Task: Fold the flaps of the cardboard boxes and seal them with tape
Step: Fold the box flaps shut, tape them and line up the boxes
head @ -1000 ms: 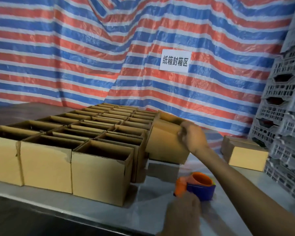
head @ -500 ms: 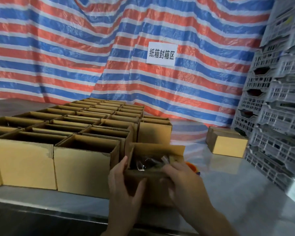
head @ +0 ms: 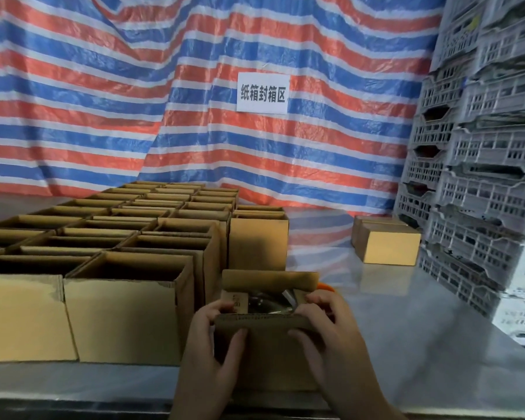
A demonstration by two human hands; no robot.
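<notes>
A small open cardboard box [head: 267, 353] stands at the near edge of the metal table [head: 406, 322], with something shiny in clear wrap inside. My left hand [head: 212, 344] grips its left side, fingers curled over the left side flap and thumb on the front. My right hand [head: 325, 331] grips the right side the same way, fingers on the right flap. The far flap [head: 270, 280] stands upright; the near flap is bent toward me. Only an orange sliver of the tape dispenser [head: 326, 287] shows behind the box.
Several rows of open cardboard boxes [head: 128, 307] fill the table's left half. A closed box [head: 387, 247] lies at the back right. Stacked grey plastic crates [head: 479, 177] stand along the right edge. A striped tarp with a white sign [head: 262, 92] hangs behind.
A second ago my right hand took a box from the row's far end; both hands then set it down near the table edge. Since then my fingers moved onto the side flaps.
</notes>
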